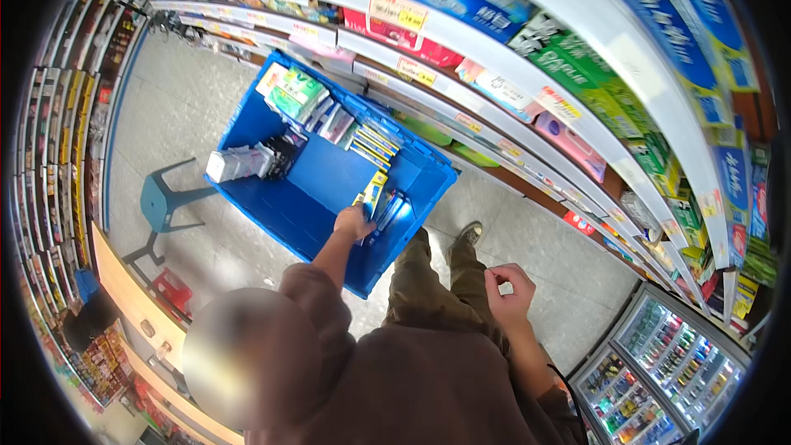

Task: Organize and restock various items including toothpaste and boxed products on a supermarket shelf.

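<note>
My left hand [352, 223] reaches into a blue plastic crate [253, 214] and grips the near end of a slim yellow-and-blue box [372, 190]. Several blue-and-white boxes [390, 213] stand beside it, along the crate's near right side. A row of yellow-edged boxes [374, 147] lies farther in, by the wall next to the shelves. Green packs [298, 94] fill the far corner, and white packs [238, 162] rest at the left wall. My right hand [511, 292] hangs before my body, fingers curled and thumb against the forefinger, with nothing visible in it.
Shelves [494, 108] with Darlie toothpaste boxes [562, 65] and price tags run along the right. A teal stool [159, 203] and a red stool [171, 290] stand left of the crate. A wooden counter [133, 278] is at left, and a glass-door fridge [658, 358] at lower right.
</note>
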